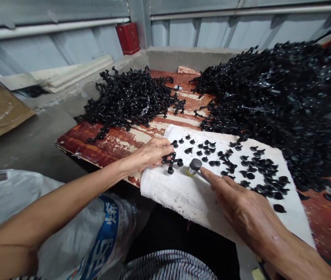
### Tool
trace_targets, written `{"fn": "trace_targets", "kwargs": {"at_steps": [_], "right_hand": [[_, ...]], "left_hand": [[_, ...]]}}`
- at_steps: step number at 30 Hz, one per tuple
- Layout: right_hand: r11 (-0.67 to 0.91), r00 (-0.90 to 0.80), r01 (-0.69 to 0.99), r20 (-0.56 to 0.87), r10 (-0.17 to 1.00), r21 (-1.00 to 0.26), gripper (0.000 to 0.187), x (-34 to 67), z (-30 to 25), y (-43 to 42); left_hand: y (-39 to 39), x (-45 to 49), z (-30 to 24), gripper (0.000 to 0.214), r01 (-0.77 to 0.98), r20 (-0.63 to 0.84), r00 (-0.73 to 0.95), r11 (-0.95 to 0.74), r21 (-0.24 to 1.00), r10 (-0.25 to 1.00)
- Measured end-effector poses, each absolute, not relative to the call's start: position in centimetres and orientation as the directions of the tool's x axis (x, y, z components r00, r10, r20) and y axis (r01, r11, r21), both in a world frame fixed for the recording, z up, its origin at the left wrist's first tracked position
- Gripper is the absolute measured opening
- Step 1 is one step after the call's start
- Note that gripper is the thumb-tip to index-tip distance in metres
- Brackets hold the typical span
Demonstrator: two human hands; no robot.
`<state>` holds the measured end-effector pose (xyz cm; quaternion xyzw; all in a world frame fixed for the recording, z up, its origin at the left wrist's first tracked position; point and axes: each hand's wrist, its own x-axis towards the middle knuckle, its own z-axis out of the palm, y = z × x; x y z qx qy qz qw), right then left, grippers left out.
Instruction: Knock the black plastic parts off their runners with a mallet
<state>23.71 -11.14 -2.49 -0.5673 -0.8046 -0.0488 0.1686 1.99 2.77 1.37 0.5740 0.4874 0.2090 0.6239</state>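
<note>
My left hand [155, 153] is closed on a branched black plastic part [172, 159] whose arms end in small round discs. It keeps the part at the left side of a white cloth [165, 190]. In my right hand [238, 198] is a small hammer [195, 165] with a dark round head, gripped by its thin handle. The hammer head is just right of the branched part, above the cloth. Loose black disc-shaped pieces with short stems [258, 169] lie scattered over the cloth's middle and right side.
A heap of black branched parts [130, 97] lies at the back left of the worn red-brown board [95, 144]. A larger black pile [273, 93] rises on the right. A white sack [57, 217] stands at lower left, and a red box [128, 38] sits by the wall.
</note>
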Motion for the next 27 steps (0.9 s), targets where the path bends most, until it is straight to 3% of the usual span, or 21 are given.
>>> {"fn": "trace_targets", "kwargs": {"at_steps": [15,27], "right_hand": [[0.405,-0.357,0.913,0.387,0.850,-0.047,0.056,23.6,-2.1,-10.8],[0.369,-0.317,0.926,0.354,0.880,-0.087,0.056,23.7,-2.4,-11.1]], "left_hand": [[4.2,2.0,0.3,0.032,0.540,-0.202,0.477,-0.104,0.835,0.856],[3.7,2.5,0.9,0.029,0.581,-0.247,0.451,-0.071,0.811,0.858]]}}
